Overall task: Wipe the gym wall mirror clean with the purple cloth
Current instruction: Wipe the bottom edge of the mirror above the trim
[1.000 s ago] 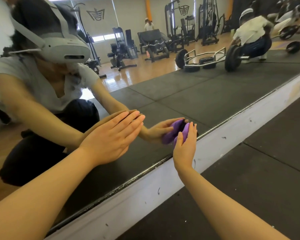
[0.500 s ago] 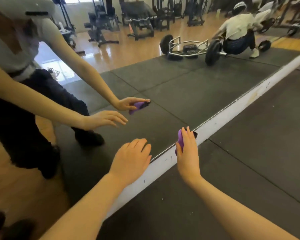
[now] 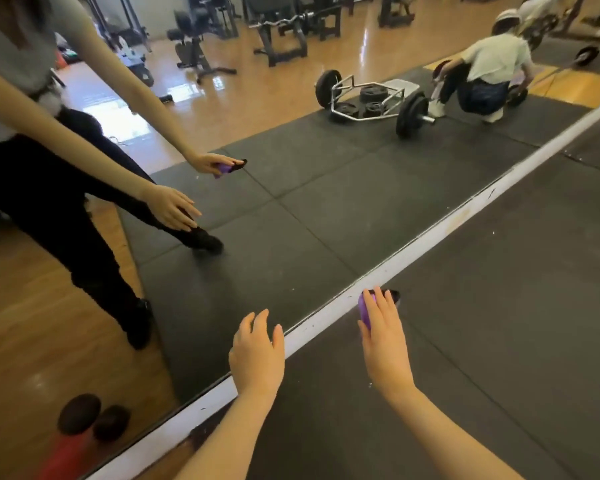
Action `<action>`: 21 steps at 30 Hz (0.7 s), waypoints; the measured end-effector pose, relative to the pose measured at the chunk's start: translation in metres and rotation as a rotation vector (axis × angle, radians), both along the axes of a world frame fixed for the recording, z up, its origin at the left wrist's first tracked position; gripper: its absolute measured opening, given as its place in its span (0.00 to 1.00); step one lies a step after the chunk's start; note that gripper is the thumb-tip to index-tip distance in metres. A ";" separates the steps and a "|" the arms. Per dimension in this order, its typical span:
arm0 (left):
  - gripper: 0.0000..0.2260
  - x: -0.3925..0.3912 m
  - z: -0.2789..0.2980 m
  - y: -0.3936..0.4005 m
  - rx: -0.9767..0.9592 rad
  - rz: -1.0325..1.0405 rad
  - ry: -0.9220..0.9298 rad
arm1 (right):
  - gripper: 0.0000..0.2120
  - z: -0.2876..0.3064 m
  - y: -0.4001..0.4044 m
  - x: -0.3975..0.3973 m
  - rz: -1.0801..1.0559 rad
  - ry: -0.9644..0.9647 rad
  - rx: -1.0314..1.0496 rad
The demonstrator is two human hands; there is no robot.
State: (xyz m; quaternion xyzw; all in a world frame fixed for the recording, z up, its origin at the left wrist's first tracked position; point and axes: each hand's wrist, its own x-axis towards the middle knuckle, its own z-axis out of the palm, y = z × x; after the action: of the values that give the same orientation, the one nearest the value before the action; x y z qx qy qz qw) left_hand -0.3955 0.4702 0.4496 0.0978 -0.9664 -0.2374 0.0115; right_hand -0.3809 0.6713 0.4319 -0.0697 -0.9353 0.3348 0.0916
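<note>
Both hands have drawn back from the mirror (image 3: 326,209) since the earlier frames: the left hand (image 3: 257,351) no longer presses the glass, and the right hand (image 3: 383,337) has lifted the purple cloth (image 3: 363,306) off it. Head view: the left hand hangs over the white baseboard (image 3: 430,237) at the mirror's foot, fingers loosely spread and gripping nothing; the right hand is closed around the bunched purple cloth, held above the black rubber floor mat (image 3: 499,323) just beside the baseboard, apart from the glass. Reflected in the mirror are the person's own arms, a loaded hex bar (image 3: 371,98) and a second person crouching (image 3: 482,74).
</note>
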 end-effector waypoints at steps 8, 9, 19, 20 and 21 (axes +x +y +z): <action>0.21 0.032 0.040 0.085 0.061 0.241 -0.033 | 0.26 0.061 0.121 -0.009 0.196 0.161 0.049; 0.21 0.036 0.045 0.092 0.062 0.274 -0.034 | 0.26 0.064 0.132 -0.010 0.220 0.194 0.066; 0.21 0.032 0.029 0.118 0.077 0.438 -0.075 | 0.31 0.051 0.153 -0.050 0.568 0.257 0.167; 0.21 0.027 0.024 0.118 0.082 0.447 -0.074 | 0.31 0.047 0.152 -0.058 0.600 0.251 0.167; 0.21 0.020 0.018 0.118 0.084 0.457 -0.073 | 0.32 0.041 0.150 -0.067 0.632 0.238 0.173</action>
State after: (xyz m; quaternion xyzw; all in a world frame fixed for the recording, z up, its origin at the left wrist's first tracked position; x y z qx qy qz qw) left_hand -0.3751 0.5878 0.4676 0.3229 -0.9082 -0.2651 0.0261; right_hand -0.4483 0.8210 0.4728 0.2711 -0.9182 0.2718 0.0972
